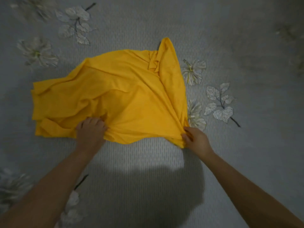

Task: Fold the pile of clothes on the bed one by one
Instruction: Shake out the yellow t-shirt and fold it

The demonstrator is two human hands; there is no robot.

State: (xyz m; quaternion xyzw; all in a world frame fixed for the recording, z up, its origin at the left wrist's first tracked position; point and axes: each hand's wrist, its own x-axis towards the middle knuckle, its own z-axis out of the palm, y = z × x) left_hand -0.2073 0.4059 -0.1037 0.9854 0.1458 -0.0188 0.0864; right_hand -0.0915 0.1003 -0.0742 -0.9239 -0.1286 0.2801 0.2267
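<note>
A yellow garment (118, 89) lies crumpled and partly spread in the middle of the bed. My left hand (91, 129) grips a bunch of its near edge, fingers curled into the cloth. At the garment's near right corner my right hand (195, 139) pinches the fabric between thumb and fingers. The cloth is stretched into folds between the two hands. One sleeve or corner (166, 46) sticks up at the far right of the garment.
The bed (148, 162) has a grey striped cover printed with pale flowers and leaves (220, 102). My shadow falls on the cover near the bottom centre. No other clothes show in this view.
</note>
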